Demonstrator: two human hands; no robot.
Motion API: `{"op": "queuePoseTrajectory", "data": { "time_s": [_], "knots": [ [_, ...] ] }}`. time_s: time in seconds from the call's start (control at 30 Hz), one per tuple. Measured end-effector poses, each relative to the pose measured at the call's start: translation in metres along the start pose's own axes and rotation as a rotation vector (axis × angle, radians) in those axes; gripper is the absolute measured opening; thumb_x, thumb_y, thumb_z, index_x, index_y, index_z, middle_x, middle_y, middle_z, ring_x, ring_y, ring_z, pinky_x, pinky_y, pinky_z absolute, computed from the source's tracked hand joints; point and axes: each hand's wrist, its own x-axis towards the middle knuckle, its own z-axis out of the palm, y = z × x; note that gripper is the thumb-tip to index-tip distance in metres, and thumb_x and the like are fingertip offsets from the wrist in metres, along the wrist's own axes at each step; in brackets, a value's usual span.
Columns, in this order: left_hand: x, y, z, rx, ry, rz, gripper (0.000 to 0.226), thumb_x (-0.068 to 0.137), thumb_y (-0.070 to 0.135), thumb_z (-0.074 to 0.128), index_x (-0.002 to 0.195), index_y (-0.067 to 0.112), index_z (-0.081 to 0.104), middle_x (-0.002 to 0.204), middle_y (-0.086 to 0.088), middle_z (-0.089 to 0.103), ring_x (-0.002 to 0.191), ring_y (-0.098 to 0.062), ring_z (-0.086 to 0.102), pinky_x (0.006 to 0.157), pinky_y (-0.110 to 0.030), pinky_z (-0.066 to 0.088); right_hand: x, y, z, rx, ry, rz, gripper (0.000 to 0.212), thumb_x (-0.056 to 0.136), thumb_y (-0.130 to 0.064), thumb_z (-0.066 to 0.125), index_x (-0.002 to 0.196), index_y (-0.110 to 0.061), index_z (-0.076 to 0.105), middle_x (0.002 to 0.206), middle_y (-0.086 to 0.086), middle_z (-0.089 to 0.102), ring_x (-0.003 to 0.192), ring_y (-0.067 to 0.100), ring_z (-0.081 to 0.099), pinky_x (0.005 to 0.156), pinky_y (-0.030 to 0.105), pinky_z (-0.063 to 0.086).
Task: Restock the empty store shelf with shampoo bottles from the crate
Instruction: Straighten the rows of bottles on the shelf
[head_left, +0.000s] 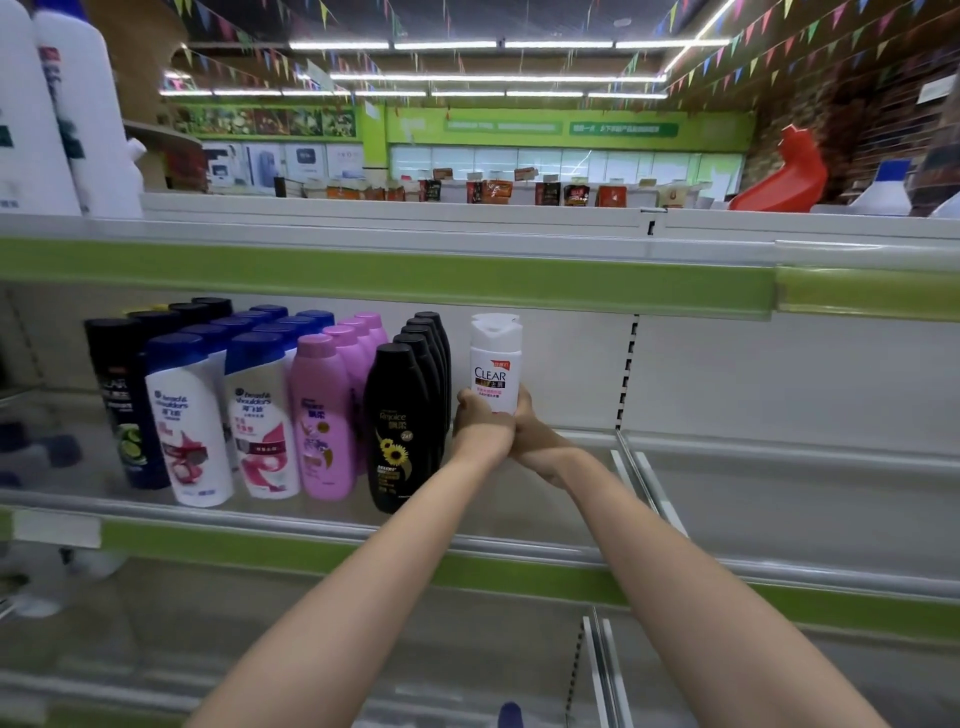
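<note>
Forearms: both reach from the bottom edge of the view up into the middle shelf bay, converging at the wrists.
Left hand: fingers curled round the lower left side of the white Clear bottle.
Right hand: fingers wrapped on the lower right side and base of the same bottle; fingertips are hidden behind it.
Bottle position: upright, label facing out, deep in the bay near the back panel, just right of the black Rejoice row. Whether its base already rests on the shelf deck cannot be told; the hands cover it.
Stocked rows: dark Clear, Head & Shoulders and pink bottles stand in front-to-back files at left.
Free space: bare deck lies right of the held bottle, up to the divider.
Step in hand, judged: starting a new file at the back.
Procedure: seat the base flat, keep the side parallel to the black row and close beside it, label forward.
Release: loosen both hands together, then draw them straight back.
Hazard: a sideways nudge could topple the tall black bottles.
Crate: not in view.
</note>
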Motion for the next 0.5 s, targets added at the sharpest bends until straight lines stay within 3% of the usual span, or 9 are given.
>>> {"op": "queuePoseTrajectory", "data": {
  "time_s": [0.2, 0.33, 0.4, 0.5],
  "knots": [
    [-0.007, 0.004, 0.002, -0.048, 0.044, -0.012, 0.046, 0.092, 0.022, 0.051, 0.13, 0.002, 0.033, 0.132, -0.015, 0.049, 0.121, -0.03, 0.05, 0.096, -0.031, 0.04, 0.001, -0.008, 0.007, 0.055, -0.004, 0.018, 0.064, 0.084, -0.017, 0.066, 0.138, -0.016, 0.031, 0.133, 0.012, 0.051, 0.121, 0.028, 0.053, 0.106, 0.046, 0.042],
    [-0.007, 0.001, 0.0, -0.071, 0.048, -0.021, 0.068, 0.094, 0.032, 0.049, 0.146, 0.004, 0.016, 0.144, -0.015, 0.04, 0.132, -0.028, 0.042, 0.107, -0.033, 0.036, -0.002, -0.013, 0.015, 0.085, 0.011, 0.007, 0.05, 0.091, -0.007, 0.06, 0.134, -0.01, 0.034, 0.135, 0.015, 0.051, 0.124, 0.028, 0.051, 0.095, 0.03, 0.043],
    [-0.008, 0.001, -0.003, -0.054, 0.042, -0.035, 0.074, 0.094, 0.034, 0.048, 0.149, 0.006, 0.009, 0.146, -0.014, 0.039, 0.133, -0.029, 0.041, 0.109, -0.037, 0.035, -0.001, -0.014, 0.017, 0.087, 0.015, 0.009, 0.044, 0.091, -0.007, 0.059, 0.129, -0.013, 0.037, 0.133, 0.014, 0.052, 0.121, 0.026, 0.053, 0.093, 0.03, 0.043],
    [-0.009, 0.002, -0.008, -0.051, 0.044, -0.035, 0.073, 0.094, 0.034, 0.048, 0.149, 0.007, 0.008, 0.147, -0.014, 0.037, 0.134, -0.03, 0.04, 0.11, -0.037, 0.034, -0.002, -0.018, 0.02, 0.067, -0.016, 0.028, 0.052, 0.092, -0.013, 0.059, 0.136, -0.014, 0.031, 0.127, 0.006, 0.051, 0.116, 0.023, 0.053, 0.098, 0.034, 0.044]
  ]
}}
